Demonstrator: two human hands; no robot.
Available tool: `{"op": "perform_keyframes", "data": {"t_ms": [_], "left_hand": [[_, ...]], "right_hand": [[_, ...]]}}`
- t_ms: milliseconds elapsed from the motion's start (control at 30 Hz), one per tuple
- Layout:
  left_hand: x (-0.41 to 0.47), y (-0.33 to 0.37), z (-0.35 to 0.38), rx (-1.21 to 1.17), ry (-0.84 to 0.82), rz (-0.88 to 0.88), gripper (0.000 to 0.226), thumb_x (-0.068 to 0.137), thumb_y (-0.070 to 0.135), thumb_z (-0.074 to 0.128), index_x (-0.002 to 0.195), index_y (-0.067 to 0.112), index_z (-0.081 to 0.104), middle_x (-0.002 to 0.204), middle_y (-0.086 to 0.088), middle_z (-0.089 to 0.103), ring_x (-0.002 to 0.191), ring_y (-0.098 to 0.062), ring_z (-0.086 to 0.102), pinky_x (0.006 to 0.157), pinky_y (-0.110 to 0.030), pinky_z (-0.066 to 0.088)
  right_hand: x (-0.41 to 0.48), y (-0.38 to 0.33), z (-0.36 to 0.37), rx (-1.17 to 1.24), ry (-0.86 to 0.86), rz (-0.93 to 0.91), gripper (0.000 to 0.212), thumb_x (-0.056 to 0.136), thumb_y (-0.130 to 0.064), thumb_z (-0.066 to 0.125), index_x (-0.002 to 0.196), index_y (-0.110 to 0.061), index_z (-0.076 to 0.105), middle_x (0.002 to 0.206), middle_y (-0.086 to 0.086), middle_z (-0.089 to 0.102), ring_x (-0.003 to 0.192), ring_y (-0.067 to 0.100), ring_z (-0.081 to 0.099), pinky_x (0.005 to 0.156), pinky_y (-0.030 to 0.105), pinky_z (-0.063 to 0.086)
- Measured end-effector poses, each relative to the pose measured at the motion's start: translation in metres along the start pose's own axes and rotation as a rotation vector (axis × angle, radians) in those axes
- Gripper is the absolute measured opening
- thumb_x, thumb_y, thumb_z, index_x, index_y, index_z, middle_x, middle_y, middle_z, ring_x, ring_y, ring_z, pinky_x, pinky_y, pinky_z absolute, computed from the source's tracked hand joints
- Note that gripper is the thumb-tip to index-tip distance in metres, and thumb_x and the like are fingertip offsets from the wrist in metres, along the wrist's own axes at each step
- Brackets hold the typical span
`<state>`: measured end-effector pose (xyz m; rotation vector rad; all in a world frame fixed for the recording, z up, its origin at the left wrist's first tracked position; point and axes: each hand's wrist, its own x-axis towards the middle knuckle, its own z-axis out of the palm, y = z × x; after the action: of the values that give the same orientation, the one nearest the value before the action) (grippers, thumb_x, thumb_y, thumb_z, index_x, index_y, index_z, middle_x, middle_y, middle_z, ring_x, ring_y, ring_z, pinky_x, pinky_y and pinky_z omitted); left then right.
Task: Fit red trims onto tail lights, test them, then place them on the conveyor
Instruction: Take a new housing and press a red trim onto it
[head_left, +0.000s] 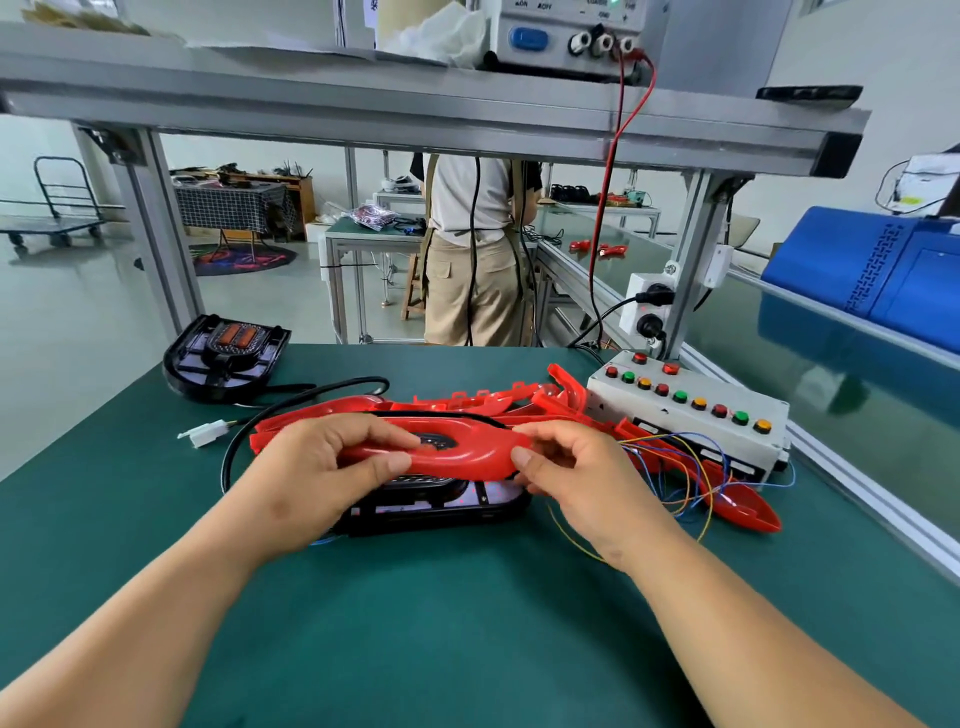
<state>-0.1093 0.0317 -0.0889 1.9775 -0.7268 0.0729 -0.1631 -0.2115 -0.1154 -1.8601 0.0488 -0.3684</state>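
Note:
A glossy red trim (457, 462) lies tilted over a black tail light (441, 506) on the green table. My left hand (322, 467) grips the trim's left end, thumb on its front edge. My right hand (566, 473) pinches the trim's right end. More red trims (488, 402) are heaped behind, and one (748, 512) lies to the right. A second black tail light (226, 358) with an orange lens sits at the far left. The green conveyor (779, 332) runs along the right side.
A white test box (691, 410) with red, green and yellow buttons stands at the right, thin coloured wires (680, 478) trailing from it. A black cable with a white connector (208, 432) lies left. A power supply (571, 31) sits on the overhead shelf. A person stands beyond the table.

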Motion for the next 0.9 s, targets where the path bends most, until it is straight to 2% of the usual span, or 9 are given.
{"op": "perform_keyframes", "data": {"t_ms": [100, 167, 267, 400, 533, 667, 800, 900], "left_hand": [[-0.0036, 0.0011, 0.0014, 0.295, -0.102, 0.069, 0.025, 0.085, 0.027, 0.074, 0.088, 0.051, 0.07, 0.093, 0.04, 0.065, 0.092, 0.017, 0.058, 0.076, 0.001, 0.038], [-0.0034, 0.0014, 0.0019, 0.397, -0.123, 0.118, 0.02, 0.086, 0.03, 0.073, 0.098, 0.046, 0.072, 0.09, 0.038, 0.064, 0.099, 0.019, 0.053, 0.08, 0.004, 0.034], [-0.0022, 0.0004, 0.0021, 0.482, -0.132, 0.163, 0.02, 0.086, 0.037, 0.071, 0.106, 0.038, 0.074, 0.096, 0.031, 0.055, 0.096, 0.013, 0.052, 0.08, 0.003, 0.031], [-0.0029, 0.002, 0.0058, 0.599, -0.162, 0.195, 0.026, 0.087, 0.047, 0.066, 0.112, 0.043, 0.07, 0.094, 0.026, 0.054, 0.097, 0.003, 0.047, 0.086, -0.008, 0.031], [-0.0041, 0.0024, 0.0049, 0.575, -0.171, 0.164, 0.026, 0.088, 0.042, 0.067, 0.114, 0.041, 0.071, 0.093, 0.025, 0.053, 0.093, 0.004, 0.051, 0.084, -0.007, 0.035], [-0.0055, 0.0048, 0.0036, 0.548, -0.16, 0.171, 0.026, 0.087, 0.041, 0.067, 0.113, 0.041, 0.072, 0.092, 0.024, 0.056, 0.093, 0.002, 0.055, 0.088, -0.019, 0.043], [-0.0063, 0.0035, 0.0052, 0.55, -0.187, 0.138, 0.026, 0.086, 0.043, 0.069, 0.112, 0.042, 0.072, 0.089, 0.021, 0.056, 0.089, 0.002, 0.056, 0.085, -0.021, 0.045], [-0.006, 0.0035, 0.0056, 0.605, -0.214, 0.11, 0.028, 0.088, 0.047, 0.065, 0.116, 0.046, 0.068, 0.093, 0.02, 0.053, 0.089, 0.001, 0.055, 0.085, -0.025, 0.046]], "right_hand": [[0.0011, 0.0052, 0.0005, -0.087, 0.032, 0.034, 0.021, 0.087, -0.021, 0.073, 0.107, -0.026, 0.07, 0.097, 0.003, 0.069, 0.091, 0.021, 0.065, 0.088, 0.036, 0.054], [0.0008, 0.0052, 0.0003, -0.119, 0.035, 0.063, 0.023, 0.087, -0.025, 0.073, 0.11, -0.025, 0.07, 0.098, 0.001, 0.068, 0.089, 0.017, 0.064, 0.09, 0.039, 0.054], [0.0003, 0.0041, 0.0001, -0.137, 0.035, 0.081, 0.021, 0.087, -0.028, 0.073, 0.108, -0.026, 0.071, 0.096, -0.003, 0.066, 0.088, 0.015, 0.063, 0.09, 0.039, 0.054], [0.0001, 0.0055, -0.0011, -0.172, 0.034, 0.101, 0.02, 0.086, -0.03, 0.075, 0.105, -0.029, 0.071, 0.096, -0.006, 0.065, 0.087, 0.013, 0.062, 0.081, 0.026, 0.051], [-0.0007, 0.0057, -0.0021, -0.16, 0.021, 0.124, 0.017, 0.082, -0.033, 0.077, 0.098, -0.028, 0.073, 0.096, -0.007, 0.067, 0.082, 0.007, 0.06, 0.075, 0.02, 0.046], [-0.0006, 0.0049, -0.0031, -0.113, 0.024, 0.112, 0.009, 0.081, -0.032, 0.078, 0.082, -0.025, 0.074, 0.08, -0.01, 0.067, 0.071, 0.003, 0.058, 0.065, 0.016, 0.045], [-0.0007, 0.0054, -0.0019, -0.152, 0.023, 0.135, 0.013, 0.081, -0.033, 0.079, 0.086, -0.024, 0.071, 0.087, -0.008, 0.066, 0.073, 0.003, 0.058, 0.063, 0.015, 0.045], [-0.0002, 0.0066, -0.0001, -0.166, 0.04, 0.179, 0.025, 0.078, -0.038, 0.08, 0.093, -0.026, 0.064, 0.093, -0.004, 0.062, 0.077, 0.009, 0.057, 0.067, 0.023, 0.048]]}}
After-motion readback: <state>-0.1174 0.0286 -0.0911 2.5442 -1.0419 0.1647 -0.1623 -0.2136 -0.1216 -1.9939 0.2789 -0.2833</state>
